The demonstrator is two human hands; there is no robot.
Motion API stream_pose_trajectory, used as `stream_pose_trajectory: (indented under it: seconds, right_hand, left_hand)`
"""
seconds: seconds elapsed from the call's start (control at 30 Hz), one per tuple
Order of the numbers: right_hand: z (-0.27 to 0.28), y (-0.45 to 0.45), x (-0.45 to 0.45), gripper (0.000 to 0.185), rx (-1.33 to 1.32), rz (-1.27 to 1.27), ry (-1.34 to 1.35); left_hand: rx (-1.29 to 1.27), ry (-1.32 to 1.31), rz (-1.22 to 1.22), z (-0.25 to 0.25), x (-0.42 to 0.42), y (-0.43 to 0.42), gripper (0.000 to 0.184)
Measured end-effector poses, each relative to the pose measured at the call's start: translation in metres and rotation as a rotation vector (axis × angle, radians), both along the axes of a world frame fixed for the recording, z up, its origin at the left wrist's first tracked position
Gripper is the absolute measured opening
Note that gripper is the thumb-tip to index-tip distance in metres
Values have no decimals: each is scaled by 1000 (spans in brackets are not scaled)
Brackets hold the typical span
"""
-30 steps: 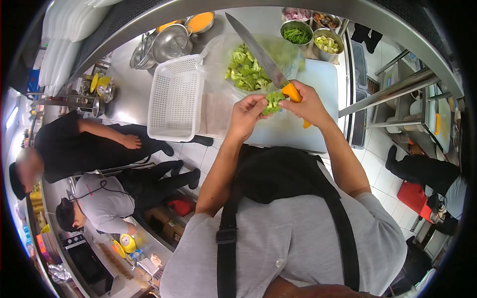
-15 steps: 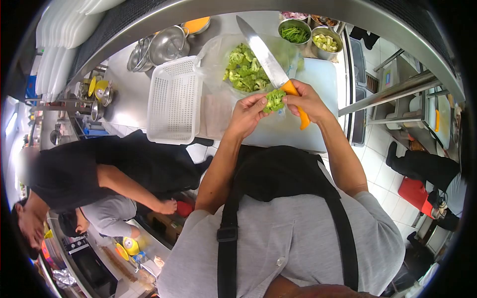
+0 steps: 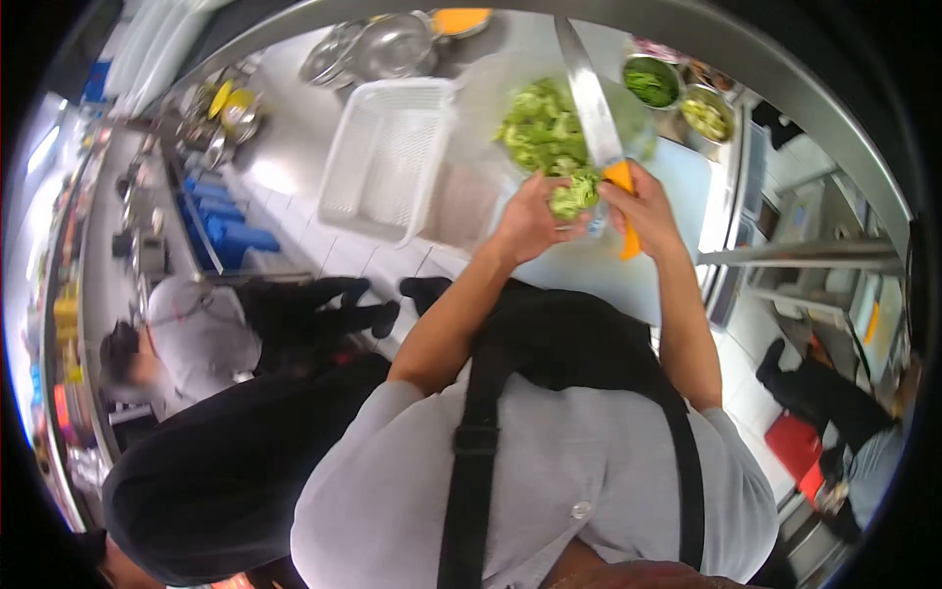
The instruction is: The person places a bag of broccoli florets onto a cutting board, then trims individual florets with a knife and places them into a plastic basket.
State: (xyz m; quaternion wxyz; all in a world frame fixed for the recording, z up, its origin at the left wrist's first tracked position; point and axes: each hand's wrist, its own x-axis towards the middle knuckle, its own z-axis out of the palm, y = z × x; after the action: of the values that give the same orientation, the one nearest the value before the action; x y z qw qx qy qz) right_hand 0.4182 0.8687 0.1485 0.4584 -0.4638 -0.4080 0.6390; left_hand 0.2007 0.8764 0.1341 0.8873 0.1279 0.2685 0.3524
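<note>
My left hand [image 3: 530, 218] has its fingers wrapped round a green broccoli floret [image 3: 575, 194]. Close on its right, my right hand [image 3: 643, 208] grips the orange handle of a large knife [image 3: 586, 90], whose blade points away from me. Beyond both hands, a clear plastic bag [image 3: 483, 90] holds more cut broccoli [image 3: 541, 126]. A white cutting board [image 3: 684, 188] lies beneath and to the right of my hands.
A white perforated basket [image 3: 385, 157] stands left of the bag. Metal bowls [image 3: 391, 44] are at the far left, and tins of cut greens [image 3: 651, 81] and pale cubes [image 3: 706, 116] at the far right. People work at the left; another person is at the right.
The view has shifted, so the counter appears farther right and rotated. My left hand now wraps round the floret instead of pinching it. The person in black has come closer behind my left side.
</note>
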Motion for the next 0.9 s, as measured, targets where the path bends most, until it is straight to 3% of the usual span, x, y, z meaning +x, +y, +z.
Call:
stream_pose_trajectory:
  seconds: [0.07,0.17,0.27,0.37,0.4,0.47,0.5,0.57,0.63,0.67,0.73,0.77,0.8,0.83,0.87,0.9]
  right_hand:
    - [21,-1,-5,19,64,56,-240]
    - [31,-8,-11,17,71,-61,-256]
    - [37,-20,-5,16,87,-170,-157]
    - [36,-35,14,17,89,-170,-180]
    - [33,-39,22,17,91,-179,-194]
    - [29,-44,32,17,45,-163,-224]
    - [29,-46,31,17,26,-174,-224]
    - [30,-46,30,17,19,-188,-229]
    - [27,-48,30,16,20,-180,-245]
    - [24,-50,29,16,28,-179,-227]
    - [21,-46,27,14,60,-160,-194]
    - [23,-48,25,11,52,-155,-309]
    - [21,-50,23,10,64,-193,-342]
    - [15,-51,23,9,90,-204,-362]
    - [7,-48,29,9,19,-179,-509]
    - [-10,-51,39,8,71,-172,-387]
  left_hand:
    - [-43,9,35,-1,3,-2,47]
    - [62,86,133,-15,-3,8,39]
    - [265,63,287,-4,-60,25,36]
    - [403,553,584,15,-141,36,21]
    - [494,927,649,20,-162,36,23]
    - [463,1262,601,12,-196,47,29]
    - [643,1617,543,-2,-211,50,28]
    - [914,1886,540,-24,-217,62,25]
    - [1045,1717,668,31,-141,55,22]
    - [1157,1543,614,38,-112,56,16]
    - [1179,1449,255,43,-59,58,18]
    - [1067,1644,73,34,-36,64,32]
    - [1117,1799,30,21,-16,67,46]
    - [936,1824,-336,20,-2,78,48]
    - [924,1819,-332,-3,6,80,39]
    - [1035,1832,-259,-53,14,94,30]
